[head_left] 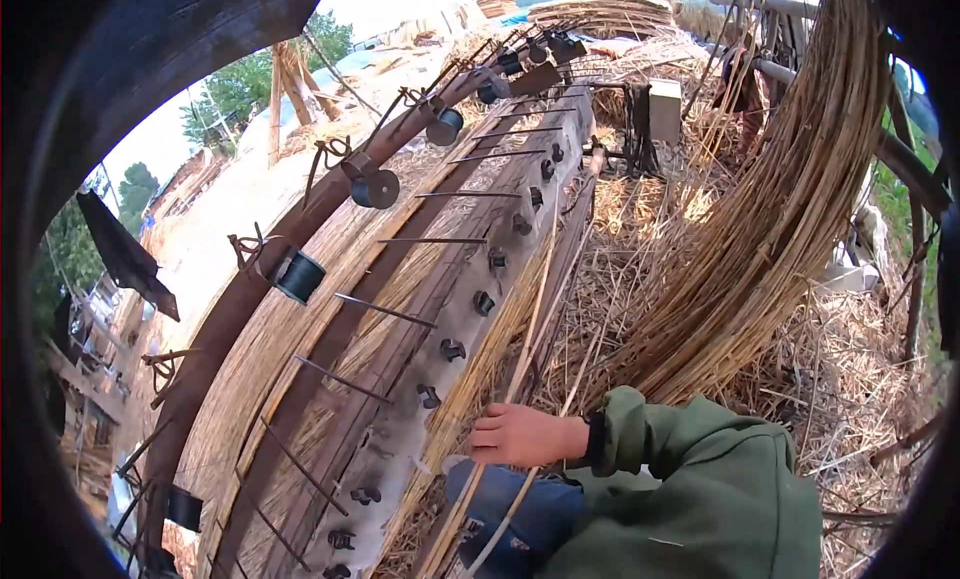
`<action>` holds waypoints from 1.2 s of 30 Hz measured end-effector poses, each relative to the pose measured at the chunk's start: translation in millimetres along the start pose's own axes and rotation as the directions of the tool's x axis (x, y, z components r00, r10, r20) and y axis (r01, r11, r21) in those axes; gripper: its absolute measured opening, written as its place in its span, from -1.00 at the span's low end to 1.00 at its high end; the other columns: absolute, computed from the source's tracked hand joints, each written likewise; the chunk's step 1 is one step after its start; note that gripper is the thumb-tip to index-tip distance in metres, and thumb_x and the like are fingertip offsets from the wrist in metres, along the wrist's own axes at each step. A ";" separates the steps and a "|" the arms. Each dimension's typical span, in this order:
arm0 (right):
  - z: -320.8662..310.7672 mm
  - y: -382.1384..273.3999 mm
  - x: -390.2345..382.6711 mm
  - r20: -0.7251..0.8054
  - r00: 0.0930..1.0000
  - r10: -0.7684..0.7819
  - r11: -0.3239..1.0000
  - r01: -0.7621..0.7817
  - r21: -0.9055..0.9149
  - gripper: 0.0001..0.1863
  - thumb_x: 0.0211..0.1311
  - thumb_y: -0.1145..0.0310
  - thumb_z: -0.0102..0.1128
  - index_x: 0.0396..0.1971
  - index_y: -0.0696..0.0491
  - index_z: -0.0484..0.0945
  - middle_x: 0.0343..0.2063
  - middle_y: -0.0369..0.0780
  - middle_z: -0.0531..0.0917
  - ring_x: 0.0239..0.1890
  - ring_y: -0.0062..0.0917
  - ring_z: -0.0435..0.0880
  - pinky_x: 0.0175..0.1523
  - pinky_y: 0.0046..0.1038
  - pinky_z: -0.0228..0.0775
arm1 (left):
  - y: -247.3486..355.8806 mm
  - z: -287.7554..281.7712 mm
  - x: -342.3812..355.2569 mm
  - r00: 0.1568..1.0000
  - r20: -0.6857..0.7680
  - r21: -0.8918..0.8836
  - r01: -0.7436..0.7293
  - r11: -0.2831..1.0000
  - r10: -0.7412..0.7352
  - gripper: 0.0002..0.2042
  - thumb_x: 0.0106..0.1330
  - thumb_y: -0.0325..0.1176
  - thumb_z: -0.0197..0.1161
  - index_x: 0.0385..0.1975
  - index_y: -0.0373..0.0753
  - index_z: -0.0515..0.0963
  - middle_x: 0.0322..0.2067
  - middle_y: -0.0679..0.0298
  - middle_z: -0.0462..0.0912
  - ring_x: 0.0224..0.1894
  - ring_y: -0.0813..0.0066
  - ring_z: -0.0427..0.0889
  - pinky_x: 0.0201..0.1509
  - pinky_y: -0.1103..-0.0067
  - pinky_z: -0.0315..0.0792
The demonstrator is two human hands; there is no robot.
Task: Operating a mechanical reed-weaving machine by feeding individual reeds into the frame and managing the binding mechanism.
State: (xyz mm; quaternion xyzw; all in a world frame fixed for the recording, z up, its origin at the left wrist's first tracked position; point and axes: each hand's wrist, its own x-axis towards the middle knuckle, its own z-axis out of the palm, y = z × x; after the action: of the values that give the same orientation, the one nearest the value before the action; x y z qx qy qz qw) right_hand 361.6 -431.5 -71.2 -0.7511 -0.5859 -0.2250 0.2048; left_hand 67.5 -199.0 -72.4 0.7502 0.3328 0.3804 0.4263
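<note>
Looking down from the head camera, I see one of my hands (520, 434), in a green sleeve (700, 479), resting with fingers curled on a few long reed stalks (530, 329). Those stalks lie against the near edge of a long wooden weaving frame (420, 319). I cannot tell for certain whether it is the left or the right, nor whether the fingers truly grip the stalks or only press them. The other hand is out of sight. Along the frame's far side, black spools (300, 276) hang from a rusty rail (250, 299); thin metal rods (385, 311) cross the frame. Right of the frame, a big curved bundle of reeds (790, 209) rises over loose straw (640, 259). Dark rims of the lens cut off the corners.
</note>
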 end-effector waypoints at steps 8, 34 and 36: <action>-88.8 73.2 -27.8 -0.332 0.880 0.339 0.712 -0.471 -0.521 -0.77 -0.22 0.43 0.06 -0.42 0.02 0.45 -0.31 -0.30 0.42 -0.18 -0.45 0.38 -0.17 -0.42 0.22 | -0.7 -103.4 23.8 0.953 0.020 -0.800 0.196 0.568 -0.301 -0.69 0.20 -0.47 0.08 -0.06 -0.38 0.34 -0.39 0.16 0.49 -0.45 0.29 0.42 -0.40 0.55 0.38; -34.9 90.9 59.0 -0.264 0.953 0.145 0.869 -0.250 -0.427 -0.78 -0.23 0.36 0.07 -0.45 0.05 0.46 -0.39 -0.31 0.39 -0.24 -0.48 0.36 -0.27 -0.50 0.28 | 28.1 -33.7 30.8 0.988 -0.083 -0.241 -0.148 0.959 0.131 -0.70 0.28 -0.37 -0.01 -0.03 -0.33 0.34 -0.35 0.13 0.45 -0.33 0.42 0.44 -0.26 0.58 0.34; -34.7 89.5 60.7 -0.259 0.953 0.155 0.855 -0.261 -0.448 -0.78 -0.23 0.36 0.07 -0.45 0.05 0.46 -0.40 -0.31 0.39 -0.25 -0.48 0.36 -0.29 -0.50 0.30 | 21.0 -35.2 30.3 0.962 -0.098 -0.044 -0.259 0.965 0.254 -0.68 0.25 -0.39 0.04 -0.02 -0.35 0.33 -0.28 0.08 0.46 -0.27 0.37 0.45 -0.21 0.57 0.35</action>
State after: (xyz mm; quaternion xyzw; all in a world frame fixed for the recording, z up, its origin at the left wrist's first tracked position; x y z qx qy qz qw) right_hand 458.1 -424.0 -11.7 -0.8088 -0.4018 -0.4180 0.0986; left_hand 56.0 -169.2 -32.7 0.7564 0.2412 0.4757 0.3786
